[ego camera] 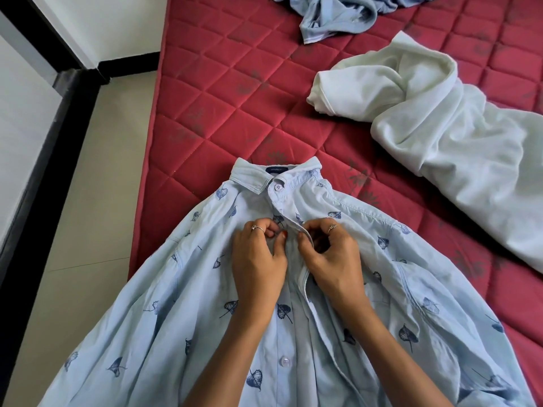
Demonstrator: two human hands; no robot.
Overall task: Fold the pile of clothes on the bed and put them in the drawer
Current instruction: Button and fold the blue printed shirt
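A light blue button-up shirt [182, 304] with a dark leaf print lies spread front-up on the red quilted mattress [235, 92], collar pointing away from me. My left hand [257, 259] pinches the left front edge just below the collar, fingers curled. My right hand [329, 257] pinches the right placket edge beside it. Both hands meet at the second button spot. The top button at the collar is fastened. A lower button shows unfastened near the bottom.
A white garment [440, 118] lies crumpled at the right of the mattress. A grey-blue garment [332, 13] sits bunched at the far edge. Tiled floor [88, 201] and a black-trimmed wall run along the left of the bed.
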